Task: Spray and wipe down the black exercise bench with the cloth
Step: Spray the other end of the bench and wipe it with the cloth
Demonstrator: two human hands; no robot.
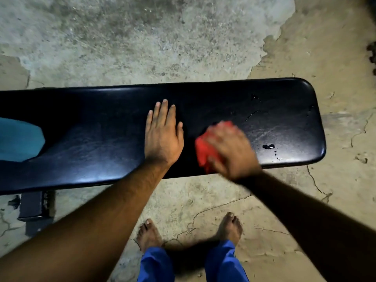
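The black padded exercise bench runs across the view from left to right, with its rounded end on the right. My left hand lies flat on the pad near its middle, fingers spread, holding nothing. Just to its right, my right hand presses a bunched red cloth onto the pad near the front edge; hand and cloth are motion-blurred. Droplets and wet streaks shine on the pad to the right of the cloth. No spray bottle is in view.
A teal object rests on the bench at the far left. The bench's dark metal leg stands below the left part. My bare feet stand on the cracked concrete floor in front of the bench.
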